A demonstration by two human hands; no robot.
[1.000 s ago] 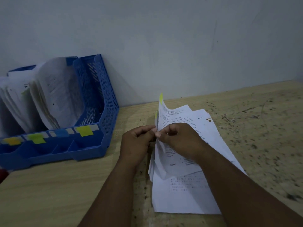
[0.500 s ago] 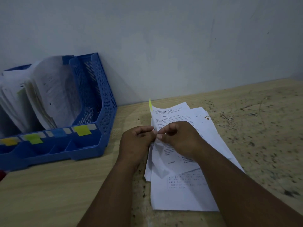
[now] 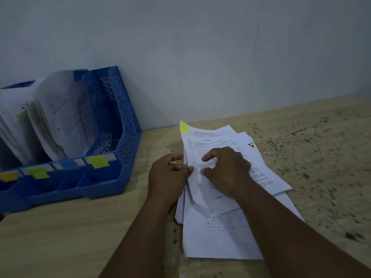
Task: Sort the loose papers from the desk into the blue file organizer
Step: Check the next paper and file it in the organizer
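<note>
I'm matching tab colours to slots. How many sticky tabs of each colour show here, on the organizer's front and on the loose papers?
Yellow tabs: 2, organizer, top paper
Orange tab: 1
Green tab: 1
Blue tab: 1
Total: 5

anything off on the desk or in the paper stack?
Yes. The desk is covered in dark specks right of the papers, which lie fanned and askew. The top sheet is creased where both hands meet, and one sheet has a brown stain.
</note>
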